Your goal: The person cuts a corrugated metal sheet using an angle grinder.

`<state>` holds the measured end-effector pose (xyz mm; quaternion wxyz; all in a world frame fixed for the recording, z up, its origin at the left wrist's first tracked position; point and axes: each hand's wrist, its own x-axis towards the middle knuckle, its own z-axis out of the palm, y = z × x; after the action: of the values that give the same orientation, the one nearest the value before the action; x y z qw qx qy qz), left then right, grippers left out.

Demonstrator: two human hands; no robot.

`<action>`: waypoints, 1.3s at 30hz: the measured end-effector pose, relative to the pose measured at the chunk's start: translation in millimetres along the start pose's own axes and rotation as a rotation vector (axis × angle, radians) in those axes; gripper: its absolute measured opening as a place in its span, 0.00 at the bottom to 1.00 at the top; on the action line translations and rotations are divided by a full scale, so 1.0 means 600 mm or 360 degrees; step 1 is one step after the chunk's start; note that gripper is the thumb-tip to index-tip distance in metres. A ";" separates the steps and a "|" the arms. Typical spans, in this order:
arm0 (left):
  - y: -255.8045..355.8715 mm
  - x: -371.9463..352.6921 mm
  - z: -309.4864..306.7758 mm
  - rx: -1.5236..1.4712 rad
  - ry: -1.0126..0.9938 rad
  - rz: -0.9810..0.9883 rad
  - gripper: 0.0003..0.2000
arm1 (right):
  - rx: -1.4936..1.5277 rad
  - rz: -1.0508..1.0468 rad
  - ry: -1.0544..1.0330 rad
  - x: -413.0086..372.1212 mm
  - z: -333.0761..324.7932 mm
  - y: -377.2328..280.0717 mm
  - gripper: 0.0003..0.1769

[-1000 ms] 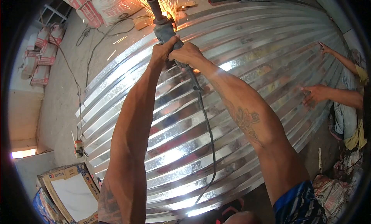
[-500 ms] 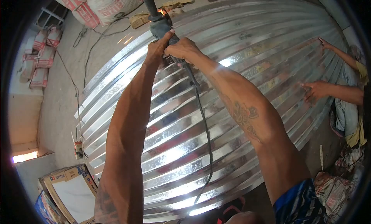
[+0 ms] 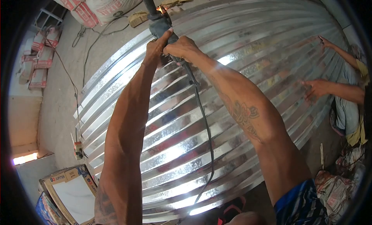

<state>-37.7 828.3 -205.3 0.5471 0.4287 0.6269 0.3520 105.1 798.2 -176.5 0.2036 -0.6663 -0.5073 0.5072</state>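
Note:
Both my hands are wrapped round an angle grinder [image 3: 158, 28] at the far edge of a corrugated metal sheet [image 3: 182, 128]. My left hand [image 3: 158, 46] grips its body, with the thumb along the top. Behind it, my right hand [image 3: 182, 48] is closed round the rear end. The side handle sticks up and away from me. An orange glow of sparks [image 3: 160, 9] shows beside the disc, which is mostly hidden. From the grinder's back, a black power cord [image 3: 203, 116] trails over the sheet toward me.
At the right, another person's hands [image 3: 317, 89] rest on the sheet. Cement bags [image 3: 110, 7] lie beyond the far edge, and more bags [image 3: 44, 56] are stacked at the left. Cables [image 3: 87, 56] cross the floor. A framed cardboard box [image 3: 69, 190] leans at lower left.
The grinder and both my hands have shifted very slightly left and away from me. Sparks that streaked left over the floor no longer show there; the glow by the disc stays.

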 end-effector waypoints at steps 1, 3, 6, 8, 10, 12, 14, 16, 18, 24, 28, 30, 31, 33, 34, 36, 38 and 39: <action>-0.003 0.000 0.002 0.0025 -0.0021 0.0080 0.41 | 0.0023 0.0007 -0.0009 -0.006 -0.006 -0.001 0.23; -0.009 0.001 -0.001 0.0041 -0.0054 0.0146 0.40 | 0.0004 0.0006 0.0000 -0.014 -0.007 -0.001 0.23; -0.006 -0.001 0.000 -0.0019 -0.0078 0.0169 0.38 | -0.0032 -0.0007 -0.0002 -0.015 -0.006 0.000 0.22; -0.005 -0.013 0.004 -0.0108 -0.0083 0.0270 0.36 | -0.0045 -0.0029 0.0003 -0.013 -0.004 0.002 0.21; -0.002 -0.015 0.008 -0.0221 -0.0091 0.0113 0.35 | -0.0045 -0.0059 0.0018 -0.018 -0.006 0.005 0.20; -0.002 -0.013 0.011 -0.0270 -0.0083 0.0031 0.33 | -0.0060 -0.0088 0.0032 -0.020 -0.005 0.007 0.21; -0.004 -0.010 0.012 -0.0261 -0.0058 0.0028 0.33 | -0.0064 -0.0105 0.0037 -0.020 -0.005 0.009 0.21; -0.012 -0.018 0.015 -0.0151 -0.0089 0.0235 0.33 | -0.0054 -0.0107 0.0030 -0.018 -0.003 0.013 0.23; -0.009 -0.026 0.019 -0.0161 -0.0082 0.0220 0.32 | -0.0115 -0.0095 0.0034 -0.014 -0.004 0.016 0.24; -0.008 -0.015 0.022 -0.0266 -0.0016 0.0034 0.32 | -0.0133 -0.0081 0.0077 -0.002 0.002 0.025 0.29; -0.014 -0.005 0.022 -0.0189 0.0042 0.0051 0.34 | -0.0100 -0.0068 -0.0012 -0.004 -0.003 0.026 0.32; -0.021 0.002 0.021 -0.0219 0.0032 0.0049 0.33 | -0.0121 -0.0084 0.0059 -0.007 0.000 0.028 0.32; -0.021 0.002 0.022 -0.0213 0.0029 0.0037 0.32 | -0.0130 -0.0095 0.0095 -0.007 0.002 0.028 0.32; -0.019 -0.005 0.025 -0.0239 0.0012 0.0037 0.30 | -0.0114 -0.0086 0.0122 -0.008 0.004 0.031 0.22; -0.018 -0.012 0.027 -0.0272 -0.0003 0.0050 0.30 | -0.0106 -0.0080 0.0135 -0.007 0.005 0.032 0.18; -0.014 -0.022 0.026 -0.0268 -0.0010 0.0070 0.30 | -0.0055 -0.0124 0.0137 -0.001 0.013 0.036 0.18; -0.010 -0.030 0.025 -0.0193 0.0005 0.0076 0.30 | -0.0033 -0.0139 0.0135 0.012 0.018 0.047 0.18; -0.013 -0.027 0.023 -0.0163 0.0025 0.0088 0.30 | -0.0038 -0.0133 0.0133 0.005 0.016 0.043 0.18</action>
<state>-24.5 810.1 -208.3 0.5534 0.4145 0.6003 0.4019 108.8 788.4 -201.8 0.2376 -0.6675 -0.5317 0.4640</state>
